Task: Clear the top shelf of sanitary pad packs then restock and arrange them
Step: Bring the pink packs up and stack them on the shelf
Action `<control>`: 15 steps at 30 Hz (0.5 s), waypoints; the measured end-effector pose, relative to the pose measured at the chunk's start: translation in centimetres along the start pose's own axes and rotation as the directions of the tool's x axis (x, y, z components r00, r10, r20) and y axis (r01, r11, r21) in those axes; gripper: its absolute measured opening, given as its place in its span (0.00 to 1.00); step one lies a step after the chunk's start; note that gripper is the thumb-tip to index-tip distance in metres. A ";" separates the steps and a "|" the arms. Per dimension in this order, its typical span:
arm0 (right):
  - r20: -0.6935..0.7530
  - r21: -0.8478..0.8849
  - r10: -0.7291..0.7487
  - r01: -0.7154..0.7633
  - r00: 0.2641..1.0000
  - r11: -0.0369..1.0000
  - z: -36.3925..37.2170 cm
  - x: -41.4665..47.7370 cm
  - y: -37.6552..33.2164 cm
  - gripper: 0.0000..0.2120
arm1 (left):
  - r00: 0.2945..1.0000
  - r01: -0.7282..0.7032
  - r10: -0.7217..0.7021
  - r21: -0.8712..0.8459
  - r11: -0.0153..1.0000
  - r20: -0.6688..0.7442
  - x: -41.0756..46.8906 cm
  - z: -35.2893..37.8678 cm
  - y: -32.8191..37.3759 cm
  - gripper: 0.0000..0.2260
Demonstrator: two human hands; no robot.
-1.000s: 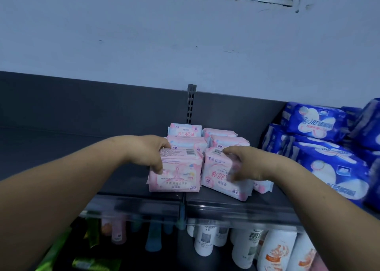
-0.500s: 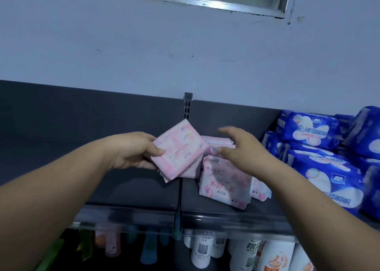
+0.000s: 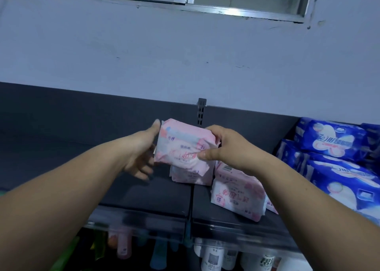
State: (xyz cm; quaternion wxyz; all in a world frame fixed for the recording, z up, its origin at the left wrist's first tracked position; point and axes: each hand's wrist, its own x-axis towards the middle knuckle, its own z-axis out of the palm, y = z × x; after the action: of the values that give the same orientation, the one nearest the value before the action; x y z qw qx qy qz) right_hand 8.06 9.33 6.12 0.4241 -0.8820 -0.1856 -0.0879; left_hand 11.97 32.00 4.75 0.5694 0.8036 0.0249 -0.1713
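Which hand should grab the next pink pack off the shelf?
Left, probably. The left hand is open and holds nothing, and its fingers lie next to the shelved pack. The right hand is busy, pinching the lifted pack.

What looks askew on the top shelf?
The front pink pack lies tilted near the shelf edge, not squared with the rear pink pack. The blue packs at right are heaped unevenly. The right hand grips a lifted pack. No spills or damage visible.

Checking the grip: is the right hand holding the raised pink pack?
Yes, the right hand pinches the raised pink pack by its edge.
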 end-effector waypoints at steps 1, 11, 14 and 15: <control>0.016 0.004 0.034 -0.035 0.999 0.999 -0.1 0.3 0.3 0.15 | 0.997 -0.053 0.050 -0.051 0.997 -0.053 0.4 -0.5 0.0 0.41; 0.130 -0.001 0.096 -0.097 0.987 0.995 0.8 0.8 1.5 0.16 | 0.920 -0.389 0.379 0.128 0.912 0.097 -1.1 0.2 0.2 0.36; 0.103 -0.123 0.093 -0.080 0.990 0.989 0.7 0.4 1.6 0.25 | 0.916 -0.399 0.382 0.195 0.896 0.120 -0.4 0.7 -0.1 0.27; 0.076 -0.170 0.104 -0.090 0.992 0.981 0.4 0.2 1.8 0.29 | 0.914 -0.406 0.390 0.214 0.888 0.116 0.0 0.9 -0.1 0.25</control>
State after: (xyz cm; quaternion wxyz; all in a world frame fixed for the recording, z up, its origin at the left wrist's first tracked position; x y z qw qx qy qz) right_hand 8.95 8.71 4.64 0.3448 -0.9252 -0.1521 -0.0450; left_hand 11.72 31.20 4.43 0.4943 0.8465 -0.1805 -0.0804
